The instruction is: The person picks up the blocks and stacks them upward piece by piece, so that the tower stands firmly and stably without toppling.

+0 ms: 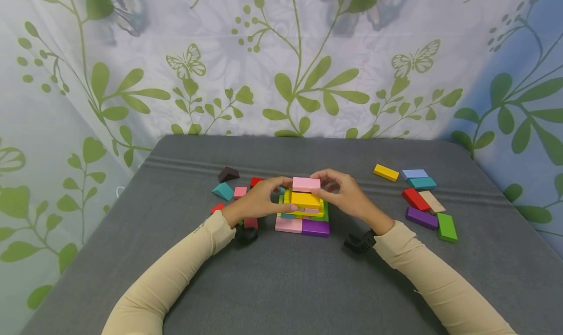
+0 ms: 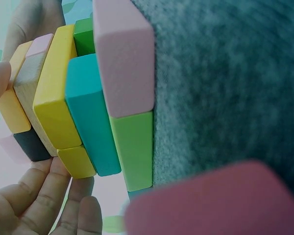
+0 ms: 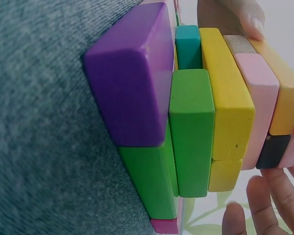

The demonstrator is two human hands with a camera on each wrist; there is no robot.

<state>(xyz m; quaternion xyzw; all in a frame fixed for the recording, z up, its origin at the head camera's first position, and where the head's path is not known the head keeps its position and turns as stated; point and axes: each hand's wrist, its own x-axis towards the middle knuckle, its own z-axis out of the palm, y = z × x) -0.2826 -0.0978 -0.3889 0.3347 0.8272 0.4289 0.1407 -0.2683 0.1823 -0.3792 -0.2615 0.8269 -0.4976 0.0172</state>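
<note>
A layered stack of coloured wooden blocks (image 1: 306, 201) stands mid-table, with a pink block (image 1: 306, 184) on top. My left hand (image 1: 263, 198) spans the stack's left side, its thumb against the front and its fingertips behind, beside a black block (image 2: 34, 146). From the other side, my right hand (image 1: 345, 193) pinches the pink block's right end, thumb in front and fingers behind. Lower layers show a purple block (image 3: 125, 93), a green block (image 3: 191, 132), a teal block (image 2: 90, 117) and a yellow block (image 3: 228, 93).
Loose blocks lie left of the stack, among them a teal triangle (image 1: 223, 191) and a dark brown piece (image 1: 228, 174). On the right lie several more, including a red block (image 1: 415, 199), a purple block (image 1: 422, 217) and a green block (image 1: 447, 227). A patterned curtain (image 1: 281, 56) hangs behind the table.
</note>
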